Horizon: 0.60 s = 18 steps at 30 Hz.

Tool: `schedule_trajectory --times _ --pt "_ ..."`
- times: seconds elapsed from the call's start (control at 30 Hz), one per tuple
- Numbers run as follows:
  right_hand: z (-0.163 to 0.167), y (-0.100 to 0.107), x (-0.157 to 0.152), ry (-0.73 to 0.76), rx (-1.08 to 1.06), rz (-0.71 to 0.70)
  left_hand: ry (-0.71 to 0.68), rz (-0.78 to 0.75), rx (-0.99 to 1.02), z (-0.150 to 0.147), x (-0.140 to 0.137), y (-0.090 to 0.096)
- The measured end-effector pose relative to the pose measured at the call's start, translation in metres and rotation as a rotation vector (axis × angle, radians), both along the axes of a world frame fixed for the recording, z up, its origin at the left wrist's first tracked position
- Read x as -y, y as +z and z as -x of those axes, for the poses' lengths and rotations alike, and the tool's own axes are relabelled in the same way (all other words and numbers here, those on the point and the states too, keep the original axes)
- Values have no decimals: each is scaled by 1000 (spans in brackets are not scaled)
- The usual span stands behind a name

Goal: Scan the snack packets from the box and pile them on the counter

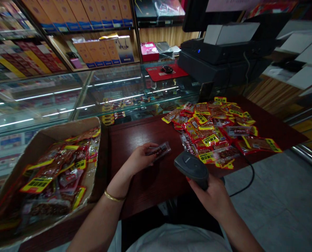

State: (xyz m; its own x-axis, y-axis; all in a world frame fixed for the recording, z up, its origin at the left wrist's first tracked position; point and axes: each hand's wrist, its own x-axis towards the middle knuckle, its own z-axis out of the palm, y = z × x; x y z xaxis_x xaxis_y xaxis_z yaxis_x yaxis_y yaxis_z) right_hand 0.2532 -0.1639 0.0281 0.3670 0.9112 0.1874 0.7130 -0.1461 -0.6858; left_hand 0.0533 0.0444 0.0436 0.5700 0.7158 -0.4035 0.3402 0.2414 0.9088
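Between the fingers of my left hand (142, 158) is a small clear snack packet (162, 149) with dark contents, held just over the dark red table (132, 134). My right hand (215, 194) is wrapped round the handle of a black barcode scanner (191, 166), whose head points toward the packet. To the right lies a pile of red and yellow snack packets (208, 129). An open cardboard box (99, 154) at the left contains more snack packets (58, 168).
The scanner's black cable (252, 175) loops off the table's right edge. Behind the table is a glass display counter (114, 87) bearing a red mouse pad (152, 74) with a mouse (167, 69). A black register machine (211, 59) stands at the back right.
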Motion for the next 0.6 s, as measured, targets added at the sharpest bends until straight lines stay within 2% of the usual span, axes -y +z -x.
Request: schedule_trajectory --times 0.17,0.4,0.5,0.6 --pt "1 1 -1 1 -67 7 50 -10 38 -2 -2 3" --pt "-3 9 6 -19 -267 29 258 64 115 -8 -11 6" --pt "-10 10 11 -11 -391 18 153 57 160 -33 -6 23" --pt "-18 8 16 -36 -481 18 -87 -193 162 -85 0 50"
